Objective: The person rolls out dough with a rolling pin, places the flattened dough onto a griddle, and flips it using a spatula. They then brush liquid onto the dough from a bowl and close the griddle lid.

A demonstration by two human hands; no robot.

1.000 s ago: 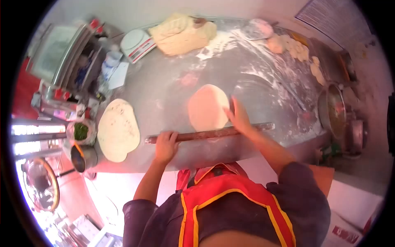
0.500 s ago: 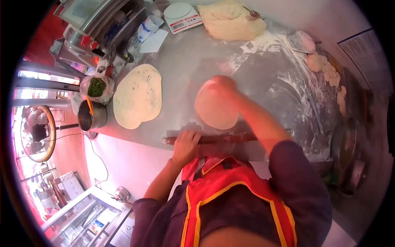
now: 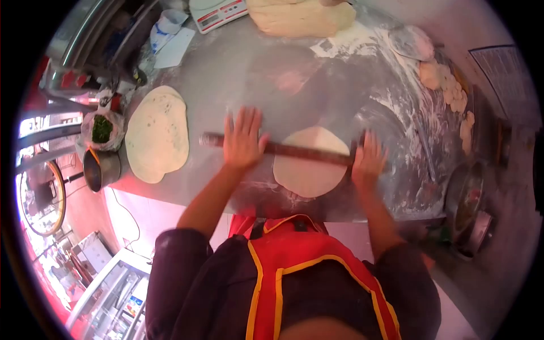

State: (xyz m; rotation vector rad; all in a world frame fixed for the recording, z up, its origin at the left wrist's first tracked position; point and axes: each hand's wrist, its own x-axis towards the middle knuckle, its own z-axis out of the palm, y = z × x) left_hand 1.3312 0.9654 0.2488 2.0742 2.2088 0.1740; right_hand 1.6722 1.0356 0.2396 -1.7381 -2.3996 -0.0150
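A dark wooden rolling pin [image 3: 306, 153] lies across a flat round of dough [image 3: 310, 180] on the metal worktop. My left hand [image 3: 242, 141] rests palm down over the pin's left part, fingers stretched out and pointing away from me. On the pin's right part lies my right hand [image 3: 368, 160], its fingers also extended and a little blurred. The dough sits between the two hands, nearer the right one. A larger, thinner dough sheet [image 3: 157, 136] with green flecks lies to the left of my left hand.
At the back are a kitchen scale [image 3: 218, 12] and a big dough mass [image 3: 303, 20]. Small dough pieces [image 3: 450, 90] line the right edge near scattered flour [image 3: 385, 71]. A bag of chopped greens [image 3: 102, 129] and a metal pot [image 3: 102, 170] stand at the left edge.
My right hand has left the dough round and come down onto the rolling pin's right part. The pin has moved away from my body, from the near edge onto the dough. My view has shifted.
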